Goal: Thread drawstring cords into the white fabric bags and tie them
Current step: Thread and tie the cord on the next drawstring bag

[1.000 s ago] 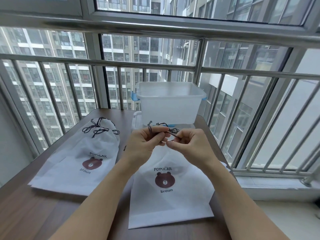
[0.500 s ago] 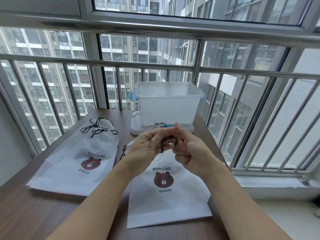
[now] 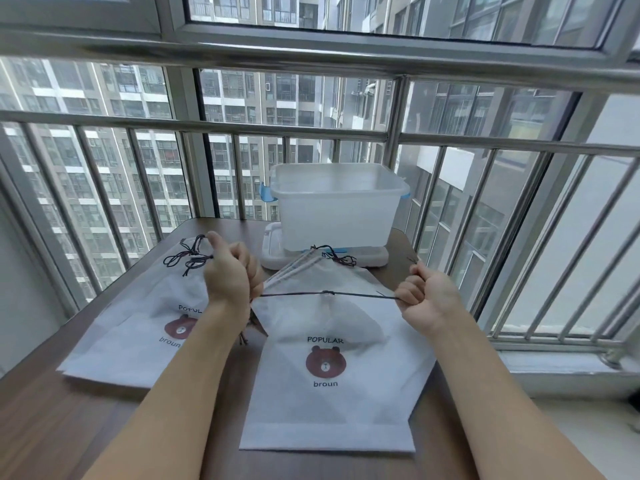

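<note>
A white fabric bag (image 3: 332, 403) with a brown bear print lies on the wooden table (image 3: 52, 431) before me. Above its gathered top a dark drawstring cord (image 3: 294, 294) is stretched taut, with a small knot at its middle. My left hand (image 3: 228, 271) grips the cord's left end in a fist, and my right hand (image 3: 424, 292) grips its right end. A second white bag (image 3: 138, 327) with a tied dark cord lies to the left, partly behind my left hand.
A translucent plastic bin (image 3: 336, 206) stands on its lid at the table's far edge, with more bag tops and cords fanned out in front of it. Metal window bars (image 3: 398, 140) close off the far and right sides.
My hands, close together over the bag's top before, have pulled apart to the left and right. The cord between them is now drawn straight, with a knot at its middle.
</note>
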Demonstrator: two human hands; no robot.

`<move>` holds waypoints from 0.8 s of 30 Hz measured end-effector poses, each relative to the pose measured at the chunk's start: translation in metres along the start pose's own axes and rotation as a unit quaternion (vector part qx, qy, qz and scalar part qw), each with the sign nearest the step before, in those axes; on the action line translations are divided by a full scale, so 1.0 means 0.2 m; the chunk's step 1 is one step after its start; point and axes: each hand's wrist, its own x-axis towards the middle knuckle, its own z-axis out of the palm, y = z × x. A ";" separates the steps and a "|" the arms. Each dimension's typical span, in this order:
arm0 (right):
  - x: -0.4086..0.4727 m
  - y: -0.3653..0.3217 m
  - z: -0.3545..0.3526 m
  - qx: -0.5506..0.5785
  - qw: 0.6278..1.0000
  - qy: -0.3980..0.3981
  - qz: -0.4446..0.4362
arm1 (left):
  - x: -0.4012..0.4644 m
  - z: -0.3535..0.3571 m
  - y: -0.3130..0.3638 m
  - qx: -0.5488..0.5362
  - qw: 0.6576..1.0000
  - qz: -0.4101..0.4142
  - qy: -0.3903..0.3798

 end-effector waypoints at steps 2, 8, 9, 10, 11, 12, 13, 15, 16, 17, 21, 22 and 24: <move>-0.01 0.03 0.01 -0.130 0.990 0.015 -0.057 | -0.01 0.00 -0.01 0.162 0.984 0.070 -0.011; -0.12 0.11 0.07 -0.615 0.732 -0.091 -0.278 | -0.03 0.02 -0.13 0.378 0.916 0.100 -0.089; -0.13 0.12 0.06 -0.672 0.674 -0.114 -0.284 | -0.03 0.02 -0.14 0.397 0.905 0.110 -0.106; -0.12 0.14 0.06 -0.715 0.625 -0.130 -0.287 | -0.03 0.02 -0.16 0.428 0.887 0.125 -0.123; -0.12 0.15 0.07 -0.740 0.594 -0.140 -0.284 | -0.04 0.02 -0.16 0.460 0.864 0.140 -0.148; -0.12 0.15 0.06 -0.757 0.576 -0.145 -0.273 | -0.04 0.01 -0.16 0.501 0.835 0.150 -0.171; -0.11 0.15 0.06 -0.765 0.567 -0.149 -0.266 | -0.03 0.01 -0.16 0.537 0.806 0.158 -0.192; -0.08 0.15 0.05 -0.768 0.560 -0.155 -0.271 | -0.03 0.00 -0.16 0.584 0.762 0.178 -0.215; -0.07 0.15 0.05 -0.761 0.563 -0.157 -0.280 | -0.03 0.00 -0.16 0.592 0.752 0.191 -0.218; -0.07 0.15 0.05 -0.750 0.576 -0.161 -0.284 | -0.03 0.00 -0.17 0.590 0.749 0.207 -0.221; -0.08 0.15 0.06 -0.616 0.733 -0.235 -0.167 | -0.06 0.06 -0.12 0.424 0.850 0.150 -0.275; -0.09 0.14 0.06 -0.584 0.759 -0.254 -0.136 | -0.08 0.07 -0.10 0.367 0.871 0.126 -0.301; -0.09 0.13 0.05 -0.591 0.745 -0.264 -0.160 | -0.12 0.09 -0.06 0.315 0.877 0.113 -0.344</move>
